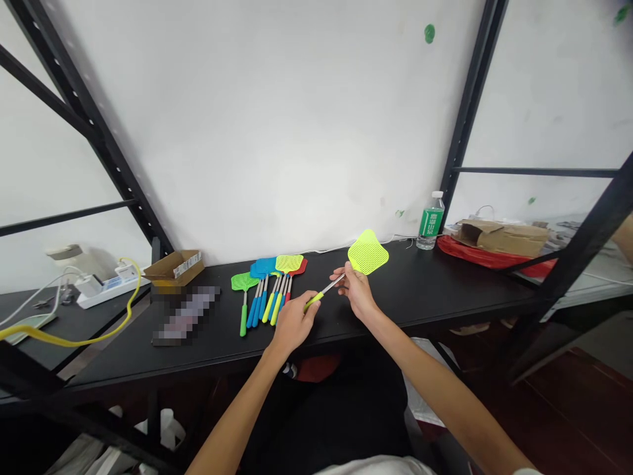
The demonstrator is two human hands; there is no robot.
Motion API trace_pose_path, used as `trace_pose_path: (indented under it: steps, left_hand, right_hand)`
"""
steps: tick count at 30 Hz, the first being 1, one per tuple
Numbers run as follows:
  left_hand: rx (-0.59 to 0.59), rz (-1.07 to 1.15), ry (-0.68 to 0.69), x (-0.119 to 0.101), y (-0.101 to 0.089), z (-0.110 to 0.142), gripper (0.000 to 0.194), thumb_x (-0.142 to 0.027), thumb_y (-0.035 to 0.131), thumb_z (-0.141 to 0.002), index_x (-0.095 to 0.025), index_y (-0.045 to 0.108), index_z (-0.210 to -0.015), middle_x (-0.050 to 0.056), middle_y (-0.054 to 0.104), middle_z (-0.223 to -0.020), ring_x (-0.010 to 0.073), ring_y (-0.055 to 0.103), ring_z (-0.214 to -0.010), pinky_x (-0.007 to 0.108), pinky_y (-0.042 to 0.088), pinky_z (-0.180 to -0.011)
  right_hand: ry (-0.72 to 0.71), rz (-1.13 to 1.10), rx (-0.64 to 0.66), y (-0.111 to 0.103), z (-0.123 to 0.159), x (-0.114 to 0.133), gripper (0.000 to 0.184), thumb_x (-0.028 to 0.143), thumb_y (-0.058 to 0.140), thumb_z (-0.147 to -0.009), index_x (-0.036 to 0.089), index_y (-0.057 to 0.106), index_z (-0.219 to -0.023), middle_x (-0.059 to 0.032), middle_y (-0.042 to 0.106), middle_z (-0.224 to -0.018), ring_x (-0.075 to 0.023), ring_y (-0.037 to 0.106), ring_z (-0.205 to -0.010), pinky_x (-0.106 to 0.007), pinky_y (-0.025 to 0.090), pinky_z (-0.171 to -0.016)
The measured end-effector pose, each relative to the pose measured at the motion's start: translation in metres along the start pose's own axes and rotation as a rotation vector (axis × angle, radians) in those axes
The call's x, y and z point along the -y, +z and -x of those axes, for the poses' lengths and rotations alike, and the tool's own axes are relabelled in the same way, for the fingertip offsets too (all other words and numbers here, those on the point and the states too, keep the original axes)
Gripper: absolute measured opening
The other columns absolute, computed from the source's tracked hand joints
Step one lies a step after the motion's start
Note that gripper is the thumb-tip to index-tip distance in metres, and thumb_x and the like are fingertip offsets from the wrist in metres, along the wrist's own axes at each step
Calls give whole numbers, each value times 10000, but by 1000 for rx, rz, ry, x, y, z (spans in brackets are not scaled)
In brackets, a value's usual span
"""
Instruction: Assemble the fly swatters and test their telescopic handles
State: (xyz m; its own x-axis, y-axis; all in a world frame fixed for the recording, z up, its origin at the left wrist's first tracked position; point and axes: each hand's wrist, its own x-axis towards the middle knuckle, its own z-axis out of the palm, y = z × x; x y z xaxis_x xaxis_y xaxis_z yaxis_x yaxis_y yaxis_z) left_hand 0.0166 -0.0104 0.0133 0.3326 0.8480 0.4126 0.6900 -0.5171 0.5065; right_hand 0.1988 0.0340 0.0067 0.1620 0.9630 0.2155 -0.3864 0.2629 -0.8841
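A yellow-green fly swatter (368,253) with a metal rod is held up above the black table. My left hand (295,321) is closed around its yellow-green grip. Near the swatter's head, my right hand (357,290) pinches the upper end of the rod, some of its fingers partly hidden behind. To the left lies a fanned group of fly swatters: a green fly swatter (244,303), several with blue grips such as the blue fly swatter (264,266), yellow ones such as the yellow fly swatter (289,264), and a red fly swatter (299,266) partly covered.
An open cardboard box (175,269) stands at the table's left, beside a pixelated item (188,316). A green-labelled water bottle (430,222) stands at the back right, near cardboard (504,237) on red plastic. A power strip (111,290) and yellow cable (121,330) are at left. Black shelf posts flank the table.
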Motion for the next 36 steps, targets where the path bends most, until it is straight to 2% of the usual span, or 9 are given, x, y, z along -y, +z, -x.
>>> trace_pose_path:
  steps: [3,8,11,15,20,26,28,36]
  left_hand:
    - [22,10,-8,-2,-1,1,317,-400,364,-988,-251,639,-1042,-6,669,-739,186,617,-703,255,352,-605]
    - [61,81,-10,1,-1,0,404,-423,304,-1005,-223,627,-867,-11,651,-697,176,607,-687,255,378,-632]
    - [67,110,2,2,-1,0,417,-431,301,-1008,-219,622,-848,-10,654,-703,170,607,-684,251,389,-639]
    - [39,86,31,3,-1,-1,371,-418,357,-997,-215,650,-893,-1,670,-727,170,616,-685,251,390,-638]
    - [-59,22,49,4,0,-2,319,-395,444,-968,-215,699,-1032,36,734,-938,196,655,-832,256,402,-687]
    - [-26,-36,6,1,-2,1,410,-423,335,-1010,-228,680,-903,-9,651,-661,168,604,-643,251,345,-587]
    - [-16,-48,10,1,-2,1,423,-422,325,-1013,-225,672,-873,-13,640,-642,163,598,-628,251,344,-585]
    - [-125,-141,11,9,0,-1,323,-408,459,-972,-239,723,-1050,22,755,-938,192,670,-825,255,383,-652]
  right_hand:
    - [-20,3,-4,1,0,-1,498,671,601,-812,176,648,-773,-97,741,-786,-164,640,-662,-228,432,-500]
    - [-50,0,12,2,0,-2,486,655,580,-837,181,641,-747,-91,736,-784,-161,625,-675,-225,422,-505]
    - [-63,8,26,2,1,1,472,636,578,-850,179,656,-759,-95,741,-808,-165,625,-694,-226,424,-515]
    - [-63,-2,17,-1,-2,5,480,649,582,-839,181,660,-766,-97,748,-824,-173,639,-715,-232,433,-528]
    - [-50,-12,-29,-5,-6,10,495,677,629,-785,184,665,-758,-93,754,-813,-175,639,-701,-235,436,-518]
    - [-58,-28,-59,-10,-9,18,508,699,656,-748,191,663,-734,-96,753,-792,-181,643,-704,-234,437,-509]
    - [-75,-42,-78,-15,-12,23,498,689,672,-741,191,658,-729,-92,749,-782,-176,639,-711,-228,440,-513]
    - [-61,-152,-217,-46,-31,47,442,617,712,-759,187,621,-708,-40,710,-690,-105,560,-536,-215,429,-477]
